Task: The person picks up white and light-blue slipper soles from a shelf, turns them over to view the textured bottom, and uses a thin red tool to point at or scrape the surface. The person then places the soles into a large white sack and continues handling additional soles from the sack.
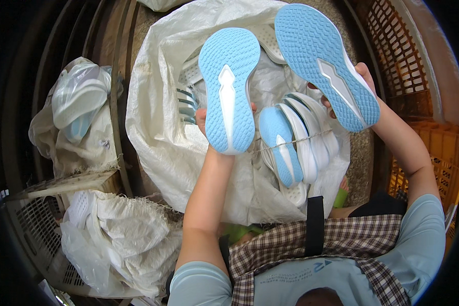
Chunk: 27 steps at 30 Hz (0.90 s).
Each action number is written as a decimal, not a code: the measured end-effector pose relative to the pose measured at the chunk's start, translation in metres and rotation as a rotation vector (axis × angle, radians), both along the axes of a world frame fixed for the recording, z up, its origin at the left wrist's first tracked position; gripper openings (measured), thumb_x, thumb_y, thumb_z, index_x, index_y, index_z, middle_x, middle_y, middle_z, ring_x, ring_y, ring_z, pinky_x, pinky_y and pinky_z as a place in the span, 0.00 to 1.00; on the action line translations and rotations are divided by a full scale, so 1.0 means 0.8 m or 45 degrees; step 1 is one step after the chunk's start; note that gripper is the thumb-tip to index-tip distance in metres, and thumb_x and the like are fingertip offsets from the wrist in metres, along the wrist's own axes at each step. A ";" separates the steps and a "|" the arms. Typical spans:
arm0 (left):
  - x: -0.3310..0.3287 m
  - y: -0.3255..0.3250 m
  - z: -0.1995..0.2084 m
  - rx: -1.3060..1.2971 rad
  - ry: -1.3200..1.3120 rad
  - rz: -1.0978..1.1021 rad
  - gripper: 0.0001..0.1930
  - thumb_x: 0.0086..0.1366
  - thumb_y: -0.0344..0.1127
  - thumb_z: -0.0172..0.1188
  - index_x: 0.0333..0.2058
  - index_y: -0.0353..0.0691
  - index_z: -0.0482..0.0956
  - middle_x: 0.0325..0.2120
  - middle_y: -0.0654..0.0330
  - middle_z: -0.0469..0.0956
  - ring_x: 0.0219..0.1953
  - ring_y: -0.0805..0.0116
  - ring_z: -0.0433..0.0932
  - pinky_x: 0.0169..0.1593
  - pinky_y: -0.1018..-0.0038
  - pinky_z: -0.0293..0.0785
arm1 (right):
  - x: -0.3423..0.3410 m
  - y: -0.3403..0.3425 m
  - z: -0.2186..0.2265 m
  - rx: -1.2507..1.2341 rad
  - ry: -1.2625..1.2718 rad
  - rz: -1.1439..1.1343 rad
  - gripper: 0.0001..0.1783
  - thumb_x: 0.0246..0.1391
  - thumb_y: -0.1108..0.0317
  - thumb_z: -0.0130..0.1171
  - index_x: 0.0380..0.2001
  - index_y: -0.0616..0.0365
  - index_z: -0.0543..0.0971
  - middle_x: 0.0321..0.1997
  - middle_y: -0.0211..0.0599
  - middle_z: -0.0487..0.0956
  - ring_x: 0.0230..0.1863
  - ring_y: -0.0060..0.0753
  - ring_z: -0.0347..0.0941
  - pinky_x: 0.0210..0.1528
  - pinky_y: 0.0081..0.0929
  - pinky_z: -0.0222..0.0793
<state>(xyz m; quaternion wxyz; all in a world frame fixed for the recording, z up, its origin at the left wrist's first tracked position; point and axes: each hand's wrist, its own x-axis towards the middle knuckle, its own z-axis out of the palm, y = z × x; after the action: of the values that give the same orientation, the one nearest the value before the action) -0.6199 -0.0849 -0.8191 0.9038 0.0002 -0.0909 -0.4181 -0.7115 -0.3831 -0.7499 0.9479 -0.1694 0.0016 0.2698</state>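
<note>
My left hand (201, 121) is closed round the narrow end of a shoe sole (242, 61), mostly hidden behind it. That sole's light-blue tread and white centre strip face up. Further right, my right hand (364, 76) grips a second, matching shoe sole (306, 46) by its edges, tilted with its broad end up and left. Both are held above a large white woven sack (148, 112). Inside the sack, a bundle of soles (306, 148) is tied with a thin string, one blue tread showing. More white soles (271, 43) lie at the sack's far side.
On the left, a plastic-wrapped bundle of soles (81, 99) lies on sacking. Below it, a crumpled white sack (132, 229) rests by a pale plastic crate (35, 219). Orange crates (426, 148) stand along the right side. Wooden slats (118, 61) run at upper left.
</note>
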 end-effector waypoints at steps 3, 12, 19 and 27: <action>-0.002 0.001 -0.005 0.029 -0.021 -0.005 0.40 0.52 0.60 0.61 0.57 0.41 0.62 0.49 0.52 0.71 0.46 0.47 0.73 0.52 0.53 0.70 | -0.003 0.000 -0.001 -0.093 0.005 -0.023 0.44 0.44 0.51 0.53 0.63 0.61 0.54 0.55 0.58 0.62 0.45 0.50 0.75 0.36 0.43 0.81; 0.016 -0.008 -0.004 0.775 -0.097 0.310 0.30 0.53 0.37 0.48 0.56 0.35 0.62 0.47 0.50 0.71 0.45 0.57 0.75 0.49 0.64 0.73 | -0.015 0.014 -0.027 -1.255 -0.088 -0.242 0.39 0.48 0.51 0.58 0.55 0.69 0.62 0.45 0.51 0.70 0.46 0.37 0.71 0.41 0.26 0.73; -0.008 -0.012 -0.028 1.681 -0.489 0.360 0.27 0.51 0.27 0.51 0.53 0.33 0.66 0.44 0.54 0.69 0.43 0.66 0.71 0.45 0.73 0.71 | -0.011 0.017 -0.061 -1.902 0.167 -0.076 0.39 0.51 0.53 0.57 0.58 0.68 0.59 0.51 0.52 0.68 0.49 0.34 0.70 0.47 0.25 0.69; -0.048 0.044 -0.051 2.292 -1.456 -0.042 0.25 0.51 0.36 0.53 0.49 0.33 0.69 0.49 0.44 0.66 0.53 0.49 0.64 0.58 0.63 0.57 | -0.002 0.022 -0.055 -1.888 0.022 0.049 0.46 0.45 0.49 0.60 0.60 0.64 0.55 0.52 0.58 0.64 0.52 0.43 0.68 0.49 0.27 0.68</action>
<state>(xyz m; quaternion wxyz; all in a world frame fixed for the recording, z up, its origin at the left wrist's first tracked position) -0.6586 -0.0493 -0.8602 0.3883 0.8629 -0.1593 -0.2814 -0.7131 -0.3656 -0.7940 0.5798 -0.7630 0.1877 0.2157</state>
